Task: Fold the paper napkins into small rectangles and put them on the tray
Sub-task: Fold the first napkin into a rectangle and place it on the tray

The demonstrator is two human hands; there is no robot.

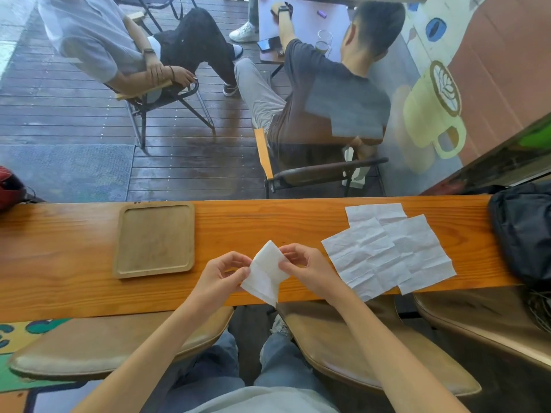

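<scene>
A partly folded white napkin point(266, 272) hangs tilted just above the near edge of the wooden counter point(74, 269). My left hand point(222, 274) pinches its left edge and my right hand point(304, 268) pinches its upper right edge. A wooden tray point(122, 242) with a raised rim lies to the left of my hands, with nothing on it. Three unfolded, creased napkins point(384, 248) lie overlapping on the counter to the right of my right hand.
A dark bag point(524, 231) sits at the counter's right end and a red object point(9, 186) at its left end. A glass pane stands behind the counter; two people sit on chairs beyond it. Brown stool seats point(98, 344) lie below the counter.
</scene>
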